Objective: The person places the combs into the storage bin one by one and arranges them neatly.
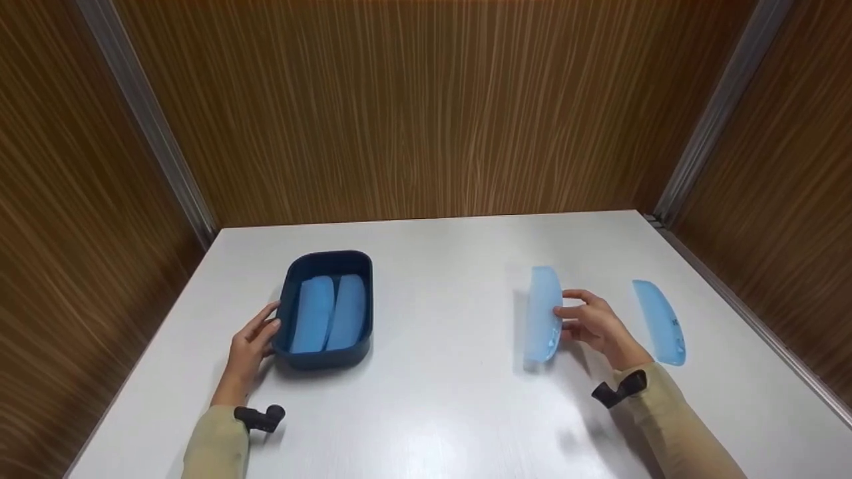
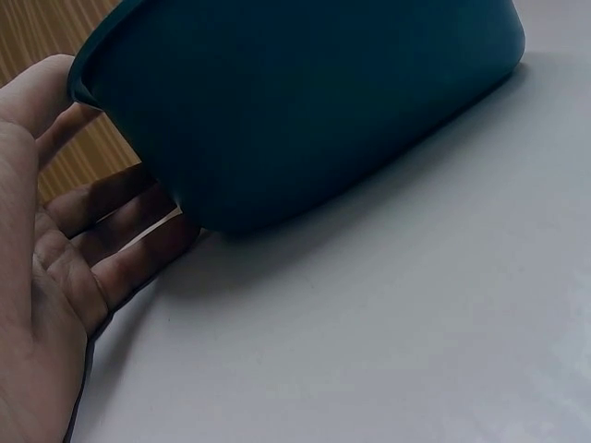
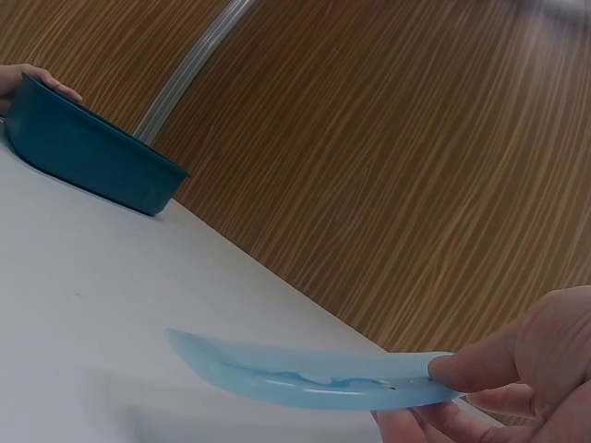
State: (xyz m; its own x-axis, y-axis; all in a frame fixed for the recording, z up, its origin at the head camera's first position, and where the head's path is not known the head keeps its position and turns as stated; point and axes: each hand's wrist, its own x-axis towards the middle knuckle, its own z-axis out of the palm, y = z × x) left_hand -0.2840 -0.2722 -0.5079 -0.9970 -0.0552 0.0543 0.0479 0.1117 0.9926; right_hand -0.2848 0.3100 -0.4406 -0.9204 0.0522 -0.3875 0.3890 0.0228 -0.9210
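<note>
White table [image 1: 439, 392] bearing a box [image 1: 326, 360] and a blue piece [image 1: 659, 322].
Its top shines with glare at the near middle. The dark blue box stands at left, mouth up; well apart, the piece lies at right, one long side curved, small dark marks on it.

White table [image 1: 439, 319] is stretching beneath left hand [image 1: 250, 347] and right hand [image 1: 596, 326], top is catching glare on near side between them. Brown wood-grain back wall [image 1: 432, 106] is standing well beyond both. Left wall [image 1: 66, 199] and right wall [image 1: 779, 179] are flanking outer sides. Grey metal strips [image 1: 152, 120] are running up far corners beyond each hand.
</note>
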